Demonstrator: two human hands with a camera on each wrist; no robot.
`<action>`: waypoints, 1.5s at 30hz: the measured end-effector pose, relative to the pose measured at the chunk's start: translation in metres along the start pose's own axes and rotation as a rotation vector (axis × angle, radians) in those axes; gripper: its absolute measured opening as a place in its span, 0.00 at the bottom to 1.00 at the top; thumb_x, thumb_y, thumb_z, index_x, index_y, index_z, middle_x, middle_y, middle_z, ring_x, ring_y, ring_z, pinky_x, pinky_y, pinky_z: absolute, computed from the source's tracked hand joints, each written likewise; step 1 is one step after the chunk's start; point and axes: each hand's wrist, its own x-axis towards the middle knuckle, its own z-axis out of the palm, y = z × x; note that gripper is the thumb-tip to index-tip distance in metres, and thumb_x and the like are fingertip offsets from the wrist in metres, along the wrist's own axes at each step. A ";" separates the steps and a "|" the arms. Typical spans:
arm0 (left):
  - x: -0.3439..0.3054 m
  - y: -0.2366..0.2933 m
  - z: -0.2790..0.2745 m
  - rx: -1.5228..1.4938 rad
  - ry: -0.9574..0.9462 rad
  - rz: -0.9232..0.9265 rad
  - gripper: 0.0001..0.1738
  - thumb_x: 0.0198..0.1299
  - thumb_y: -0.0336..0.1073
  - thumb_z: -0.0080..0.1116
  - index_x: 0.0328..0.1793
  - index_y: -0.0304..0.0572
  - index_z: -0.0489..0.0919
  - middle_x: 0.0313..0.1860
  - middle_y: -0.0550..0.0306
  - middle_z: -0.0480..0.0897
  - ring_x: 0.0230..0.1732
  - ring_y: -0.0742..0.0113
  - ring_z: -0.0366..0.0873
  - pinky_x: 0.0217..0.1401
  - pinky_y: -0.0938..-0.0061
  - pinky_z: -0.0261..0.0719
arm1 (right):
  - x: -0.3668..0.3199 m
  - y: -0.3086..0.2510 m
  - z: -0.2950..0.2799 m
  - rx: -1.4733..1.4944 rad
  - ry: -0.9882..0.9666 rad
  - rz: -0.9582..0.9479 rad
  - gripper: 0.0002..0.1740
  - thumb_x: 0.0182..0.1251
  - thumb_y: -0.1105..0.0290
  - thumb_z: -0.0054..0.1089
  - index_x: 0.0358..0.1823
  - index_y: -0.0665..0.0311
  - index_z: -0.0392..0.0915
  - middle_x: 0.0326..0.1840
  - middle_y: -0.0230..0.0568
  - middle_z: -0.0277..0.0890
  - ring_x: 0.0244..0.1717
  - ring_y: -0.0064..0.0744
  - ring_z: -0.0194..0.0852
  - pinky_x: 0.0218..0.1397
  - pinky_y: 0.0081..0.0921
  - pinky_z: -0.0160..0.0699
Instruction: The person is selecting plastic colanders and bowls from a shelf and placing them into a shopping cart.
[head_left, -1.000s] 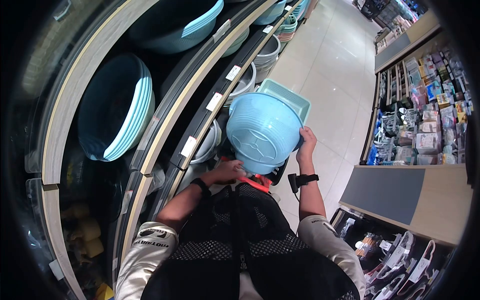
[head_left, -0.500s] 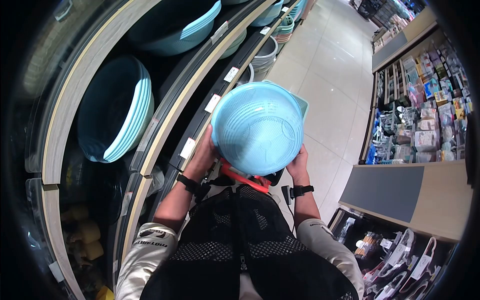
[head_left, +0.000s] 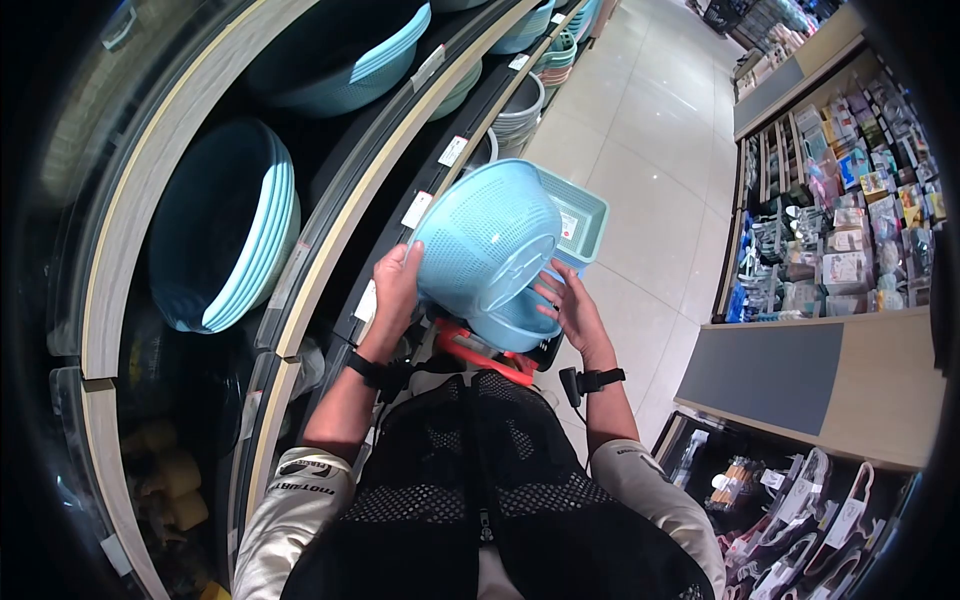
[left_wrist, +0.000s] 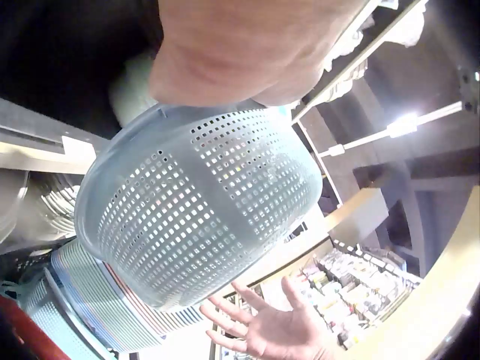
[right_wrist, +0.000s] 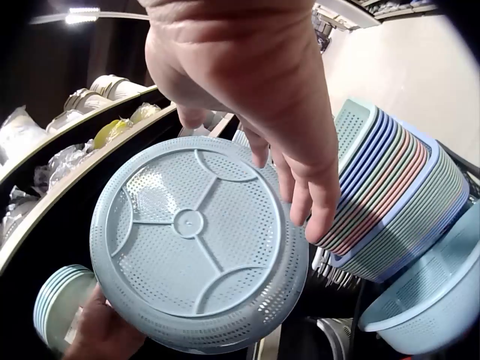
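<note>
The left hand [head_left: 397, 290] gripped the light blue perforated colander [head_left: 485, 240] at its rim, thumb and fingers curled over the edge. It seemed to carry the whole weight, since nothing else was seen closing on the bowl. In the left wrist view only the heel of that hand showed above the colander [left_wrist: 195, 217], so the grip itself could be read only from the head and right wrist views.

The colander was held in the air, tipped so that its round, ribbed base [right_wrist: 195, 240] faced the right hand's fingers. That tilt probably served to show the underside for a look.

The right hand [head_left: 570, 310] was unclenched, its 4 fingers [right_wrist: 300, 187] straight and slightly apart, hovering just in front of the base. Whether the fingertips touched it could not be told. From the left wrist view its palm [left_wrist: 277, 334] lay spread below the colander, apart from it.

Just beyond the right fingertips stood a stack of rectangular baskets [right_wrist: 390, 195], nested to save room. Below those fingers sat a blue bowl [right_wrist: 427, 300]. Beyond the left hand's knuckles ran shelf edges with price tags [head_left: 417, 208], and farther off leaned a row of large blue basins [head_left: 230, 230].
</note>
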 end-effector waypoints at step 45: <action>-0.009 0.032 -0.006 -0.170 -0.188 -0.197 0.47 0.75 0.69 0.38 0.88 0.46 0.49 0.85 0.40 0.55 0.83 0.48 0.57 0.79 0.48 0.62 | -0.027 -0.016 0.024 0.405 0.100 0.223 0.31 0.59 0.58 0.59 0.59 0.73 0.79 0.48 0.55 0.86 0.43 0.45 0.86 0.52 0.35 0.83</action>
